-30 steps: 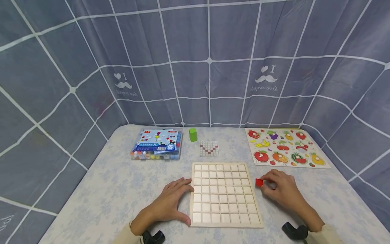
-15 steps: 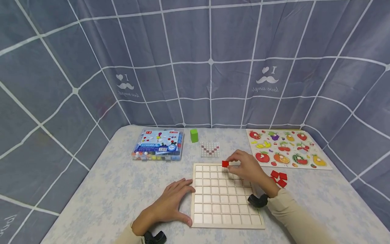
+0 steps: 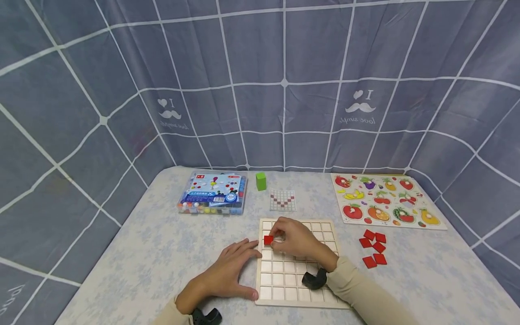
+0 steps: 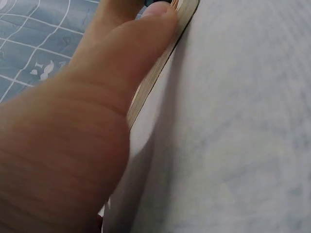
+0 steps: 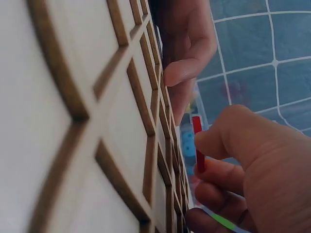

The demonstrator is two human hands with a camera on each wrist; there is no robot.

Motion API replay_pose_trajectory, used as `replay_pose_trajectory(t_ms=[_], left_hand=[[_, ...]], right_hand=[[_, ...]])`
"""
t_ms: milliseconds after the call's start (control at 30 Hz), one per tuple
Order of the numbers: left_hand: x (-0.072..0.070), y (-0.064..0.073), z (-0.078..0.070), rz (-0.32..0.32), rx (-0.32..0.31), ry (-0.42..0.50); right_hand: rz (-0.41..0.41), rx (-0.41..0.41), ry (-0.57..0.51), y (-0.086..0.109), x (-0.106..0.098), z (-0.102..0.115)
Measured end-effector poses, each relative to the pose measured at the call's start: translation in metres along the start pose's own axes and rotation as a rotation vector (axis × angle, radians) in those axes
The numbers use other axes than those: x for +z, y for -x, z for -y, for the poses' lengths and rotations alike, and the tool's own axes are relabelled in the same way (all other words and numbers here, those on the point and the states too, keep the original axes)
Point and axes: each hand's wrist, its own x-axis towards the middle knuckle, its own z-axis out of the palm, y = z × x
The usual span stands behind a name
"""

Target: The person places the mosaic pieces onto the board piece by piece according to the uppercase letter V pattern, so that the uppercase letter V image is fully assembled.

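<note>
A red square tile [image 3: 268,240] is pinched between the thumb and fingers of my right hand [image 3: 298,239], over the left column of a wooden grid board [image 3: 284,291]. In the right wrist view that tile [image 5: 198,145] shows edge-on, apart from the board. My left hand [image 3: 229,273] lies along the board's left edge, thumb and fingers spread and touching the frame. The left wrist view shows the left thumb [image 4: 141,43] against the wooden rim [image 4: 150,87]. Several loose red tiles [image 3: 379,247] lie on the table right of the board. My right hand hides some grid cells.
Behind the board lies a small pattern card [image 3: 283,200] with dark squares in a V. A green block [image 3: 261,181] stands beside it. A clear plastic box [image 3: 211,194] sits at back left, a fruit puzzle board [image 3: 386,198] at back right. A grid-patterned curtain [image 3: 260,108] hangs behind.
My right hand has carried a red tile from the right side, across the board's far edge, to its left column. The left hand stays at the board's edge.
</note>
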Motion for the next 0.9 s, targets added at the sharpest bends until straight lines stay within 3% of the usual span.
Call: replay_pose_trajectory(t_ms=[333, 900], left_hand=[[0.0012, 0.0001, -0.0004, -0.007, 0.009, 0.017], [0.0016, 0.0008, 0.0013, -0.013, 0.018, 0.016]], right_hand=[[0.005, -0.047, 0.12, 0.0042, 0.0048, -0.0024], [-0.008, -0.103, 0.044, 0.0043, 0.0063, -0.0058]])
